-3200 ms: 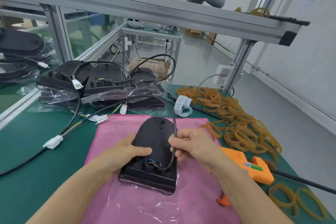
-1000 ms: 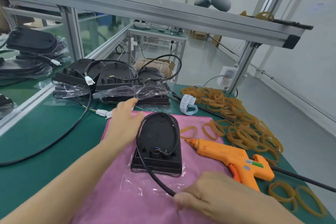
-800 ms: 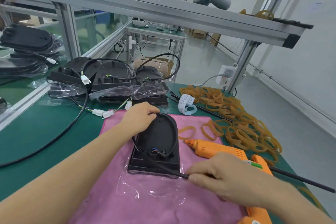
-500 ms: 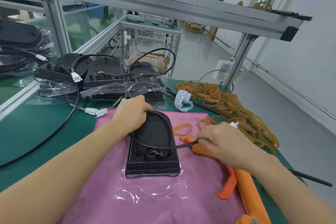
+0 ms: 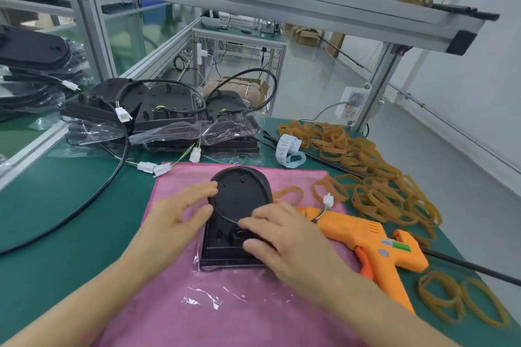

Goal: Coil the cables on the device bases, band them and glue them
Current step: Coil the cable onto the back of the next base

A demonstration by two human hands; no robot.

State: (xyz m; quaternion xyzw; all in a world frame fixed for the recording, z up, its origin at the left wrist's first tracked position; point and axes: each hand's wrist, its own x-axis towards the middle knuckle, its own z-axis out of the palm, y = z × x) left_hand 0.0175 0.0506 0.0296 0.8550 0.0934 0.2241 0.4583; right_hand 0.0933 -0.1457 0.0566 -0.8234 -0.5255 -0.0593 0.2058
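A black device base [image 5: 239,200] lies flat on a pink cloth [image 5: 225,304], its black cable [image 5: 222,215] curving across its top face, with the cable's white connector [image 5: 328,200] just to the right of the base above the nozzle of an orange glue gun [image 5: 369,239]. The left hand [image 5: 180,217] rests at the base's left edge with its fingers spread and loosely bent, fingertips touching the rim. The right hand [image 5: 282,236] covers the base's lower right part, fingers pressing the cable down near the round socket, and a heap of tan rubber bands [image 5: 375,177] lies farther right of the base.
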